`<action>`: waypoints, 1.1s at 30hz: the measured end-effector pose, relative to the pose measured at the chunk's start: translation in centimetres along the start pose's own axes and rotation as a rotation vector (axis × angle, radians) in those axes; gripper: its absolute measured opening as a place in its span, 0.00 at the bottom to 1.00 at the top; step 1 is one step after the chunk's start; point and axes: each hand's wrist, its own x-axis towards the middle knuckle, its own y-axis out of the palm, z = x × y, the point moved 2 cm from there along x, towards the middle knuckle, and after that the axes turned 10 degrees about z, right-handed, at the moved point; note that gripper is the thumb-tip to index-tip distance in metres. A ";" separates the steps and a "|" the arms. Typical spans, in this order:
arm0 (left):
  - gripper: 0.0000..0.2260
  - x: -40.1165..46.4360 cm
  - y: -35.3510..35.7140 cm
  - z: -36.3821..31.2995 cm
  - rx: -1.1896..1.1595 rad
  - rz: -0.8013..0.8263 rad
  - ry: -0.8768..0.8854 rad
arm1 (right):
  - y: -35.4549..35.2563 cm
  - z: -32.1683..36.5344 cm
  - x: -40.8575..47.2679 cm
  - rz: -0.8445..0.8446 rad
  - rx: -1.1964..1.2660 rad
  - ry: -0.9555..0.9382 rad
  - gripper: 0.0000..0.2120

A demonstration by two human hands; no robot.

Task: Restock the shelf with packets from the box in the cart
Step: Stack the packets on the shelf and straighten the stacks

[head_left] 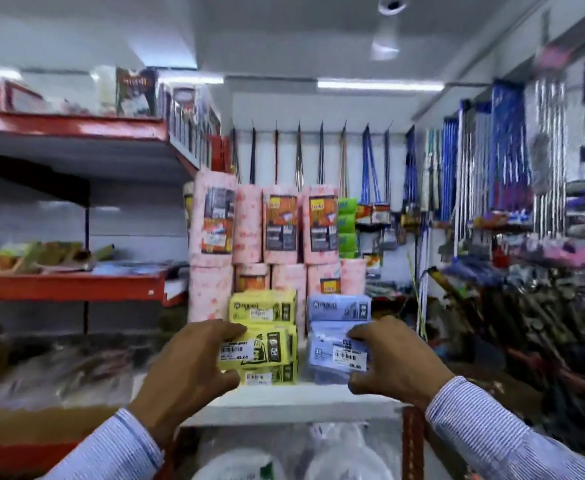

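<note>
My left hand (190, 372) grips a yellow packet (260, 348) with a white barcode sticker, held against a stack of yellow packets (265, 306) on the white shelf (298, 400). My right hand (393, 358) grips a pale blue packet (336, 355), pressed to a stack of blue packets (339, 306) just right of the yellow ones. Both sleeves are striped. The box and the cart are hidden from this view.
Pink rolls (280, 223) with orange labels stand stacked behind the packets. A red shelf unit (69, 285) runs along the left. Hanging mops and brooms (492, 168) fill the right wall. Clear plastic-wrapped goods (284, 455) lie under the white shelf.
</note>
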 end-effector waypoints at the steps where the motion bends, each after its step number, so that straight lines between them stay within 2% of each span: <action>1: 0.30 0.9 -0.2 -0.2 -0.003 -0.012 0.009 | -0.3 -0.5 0.8 -0.023 -0.007 0.021 0.17; 8: 0.29 6.4 1.0 -0.2 0.012 -0.047 0.063 | 0.3 -3.4 5.3 -0.108 -0.072 0.095 0.16; 12: 0.28 8.8 2.2 0.5 0.028 -0.029 0.062 | 0.9 -4.5 7.3 -0.046 -0.096 0.121 0.16; 16: 0.25 9.9 3.5 1.2 0.046 0.011 0.053 | 2.1 -5.4 8.2 0.021 -0.109 0.128 0.13; 19: 0.24 10.5 4.2 2.1 0.031 0.014 0.049 | 3.0 -6.2 8.7 0.008 -0.073 0.137 0.14; 23: 0.23 10.9 4.9 2.5 0.001 0.012 0.059 | 3.2 -6.0 8.5 -0.035 -0.040 0.152 0.08; 24: 0.22 10.9 5.1 2.5 -0.020 0.003 0.061 | 3.4 -5.6 8.3 -0.048 -0.033 0.156 0.08; 28: 0.18 10.9 5.7 2.4 -0.090 -0.029 0.097 | 4.2 -1.5 8.3 -0.177 0.093 0.030 0.23; 30: 0.19 10.5 6.1 2.5 -0.099 -0.052 0.166 | 5.3 1.3 8.9 -0.292 0.013 -0.064 0.25; 33: 0.25 9.7 7.3 3.5 0.090 -0.142 0.271 | 7.5 4.5 10.5 -0.368 -0.040 -0.112 0.30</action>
